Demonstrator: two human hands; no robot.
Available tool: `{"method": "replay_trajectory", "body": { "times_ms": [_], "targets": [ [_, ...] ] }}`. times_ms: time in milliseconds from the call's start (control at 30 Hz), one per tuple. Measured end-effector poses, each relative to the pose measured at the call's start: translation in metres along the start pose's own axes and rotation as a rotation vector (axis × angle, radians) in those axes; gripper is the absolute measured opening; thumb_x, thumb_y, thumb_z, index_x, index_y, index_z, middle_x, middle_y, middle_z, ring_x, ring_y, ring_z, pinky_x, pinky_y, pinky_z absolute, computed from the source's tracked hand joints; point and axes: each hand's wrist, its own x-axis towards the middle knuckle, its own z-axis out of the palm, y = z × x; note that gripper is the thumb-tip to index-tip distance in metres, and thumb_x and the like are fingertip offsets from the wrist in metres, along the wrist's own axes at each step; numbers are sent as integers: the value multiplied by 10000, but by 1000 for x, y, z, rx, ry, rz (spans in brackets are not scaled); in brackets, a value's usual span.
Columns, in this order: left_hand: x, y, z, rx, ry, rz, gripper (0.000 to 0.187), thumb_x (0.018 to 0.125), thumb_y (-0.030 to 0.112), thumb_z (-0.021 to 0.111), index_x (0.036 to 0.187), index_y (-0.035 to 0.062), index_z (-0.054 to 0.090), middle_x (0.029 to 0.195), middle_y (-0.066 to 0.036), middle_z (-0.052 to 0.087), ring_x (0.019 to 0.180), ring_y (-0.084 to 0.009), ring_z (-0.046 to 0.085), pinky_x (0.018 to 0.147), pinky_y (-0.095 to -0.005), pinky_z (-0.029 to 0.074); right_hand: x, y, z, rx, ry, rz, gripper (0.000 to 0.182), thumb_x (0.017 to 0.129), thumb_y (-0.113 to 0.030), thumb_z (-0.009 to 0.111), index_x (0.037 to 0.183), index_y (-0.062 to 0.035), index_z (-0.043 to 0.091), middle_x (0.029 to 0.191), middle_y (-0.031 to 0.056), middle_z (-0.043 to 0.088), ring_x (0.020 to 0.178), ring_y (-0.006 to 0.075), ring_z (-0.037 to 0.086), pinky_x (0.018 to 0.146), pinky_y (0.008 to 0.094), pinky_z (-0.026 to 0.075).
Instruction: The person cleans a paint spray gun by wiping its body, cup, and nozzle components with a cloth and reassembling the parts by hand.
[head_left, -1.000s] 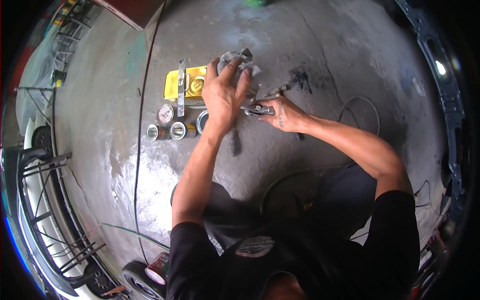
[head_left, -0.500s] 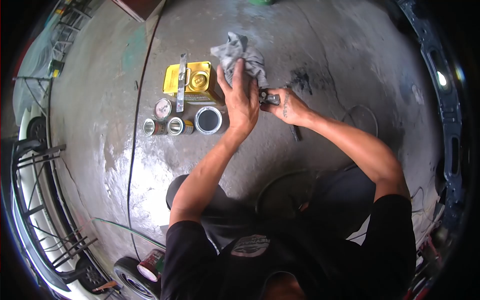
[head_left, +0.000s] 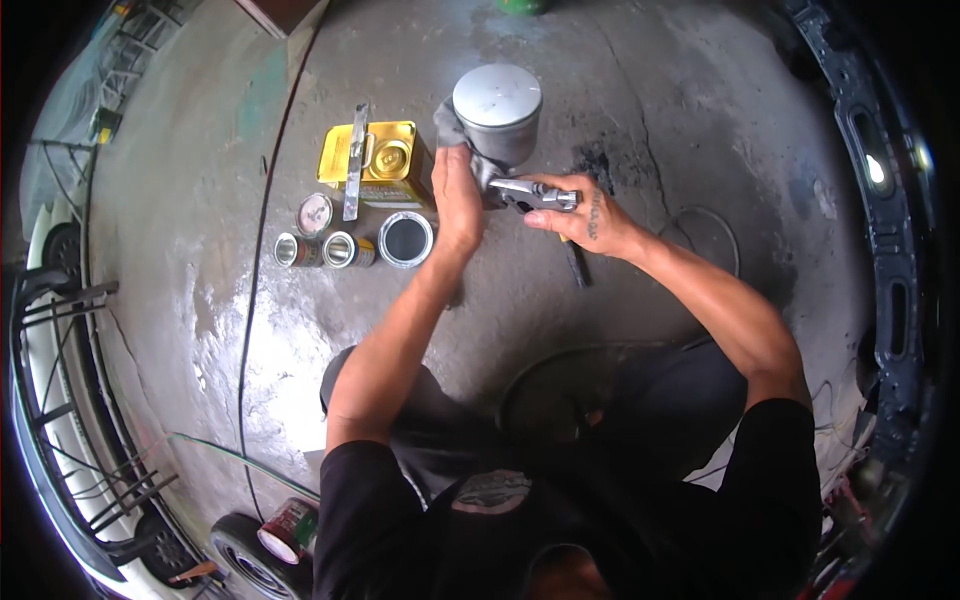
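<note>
A paint spray gun (head_left: pixel 537 190) with a grey, lidded cup (head_left: pixel 497 98) is held over the floor in front of me. My right hand (head_left: pixel 592 218) is closed around its metal body. On the cup's left side, my left hand (head_left: pixel 459 196) presses a grey rag (head_left: pixel 452 124), its fingers partly hidden behind the rag and cup. Left of the hands stands a yellow rectangular tin (head_left: pixel 395 150) with a flat metal strip (head_left: pixel 355 165) across its top. Nearer me sits an open can of dark paint (head_left: pixel 406 240).
Two small open cans (head_left: pixel 346 250) and a round lid (head_left: pixel 315 213) are beside the paint can. A dark-handled tool (head_left: pixel 577 266) lies below my right hand. Hoses cross the floor. At lower left are a tyre (head_left: pixel 243 555) and a red-green can (head_left: pixel 288 530).
The spray gun has turned so its grey cup now shows, where the rag had covered it. The rag and my left hand have shifted to the cup's left side.
</note>
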Motion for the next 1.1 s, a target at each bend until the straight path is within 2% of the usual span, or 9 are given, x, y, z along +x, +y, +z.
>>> {"method": "replay_trajectory", "body": {
  "times_ms": [67,167,267,367,500,633,733,933,1100],
  "targets": [
    [8,-1,2,-491,-38,-350,505,1106,412,390,1357,26,598,1344,-141,657,1219,-275,645,1086,-435,493,-5,2,-3,29,-46,32,443,917,-239,793,1313,-53,720,843,52,736,744,134,664,724,308,539],
    [7,4,1,-631,-178,-424,474,1105,344,394,1358,-2,597,1241,-149,701,1143,-270,687,1037,-436,537,-2,17,-14,126,-126,102,445,892,-267,826,1287,-80,743,697,23,676,585,95,604,567,272,498],
    [10,-17,1,-571,-158,-393,452,1093,329,447,1350,-9,603,1225,-159,708,1124,-271,691,1036,-421,527,-3,19,-23,74,-204,128,452,886,-285,841,1269,-65,744,711,35,688,596,112,631,580,280,513],
    [8,-32,-18,310,-66,171,444,1065,334,586,1229,-70,668,1061,-123,735,995,-223,669,913,-365,531,-1,55,-18,9,-81,165,459,900,-344,841,1195,-7,741,743,46,694,618,124,642,596,289,524],
    [8,12,-21,35,-66,7,399,1032,292,658,1200,-69,689,1049,-96,745,923,-146,650,824,-302,527,8,94,-26,92,-51,210,540,903,-368,815,1272,11,705,787,65,686,705,124,640,640,303,530],
    [14,41,-51,232,67,242,377,1046,253,634,1252,-61,668,1075,-88,746,976,-148,693,833,-295,548,-3,123,-9,122,-182,336,671,870,-321,848,1414,4,625,895,85,693,831,163,678,675,310,554],
    [16,46,-55,111,218,275,402,1025,228,674,1403,103,618,935,-29,683,811,-84,571,693,-244,472,-5,123,18,-76,-334,416,713,857,-310,869,1440,3,603,1004,120,681,899,195,689,705,313,575],
    [-20,101,-38,397,-12,434,219,1005,167,645,1142,10,711,807,26,630,702,-68,529,611,-253,439,-25,185,94,-114,-638,183,510,827,-18,815,1326,-59,720,1049,112,790,922,162,706,860,348,541],
    [-15,86,-34,90,-85,299,261,980,160,673,1167,-21,689,862,4,631,725,-80,541,605,-262,456,-42,186,116,-160,-804,200,550,802,-51,837,1337,-99,717,1131,181,777,993,266,734,900,391,544]
  ]
}}
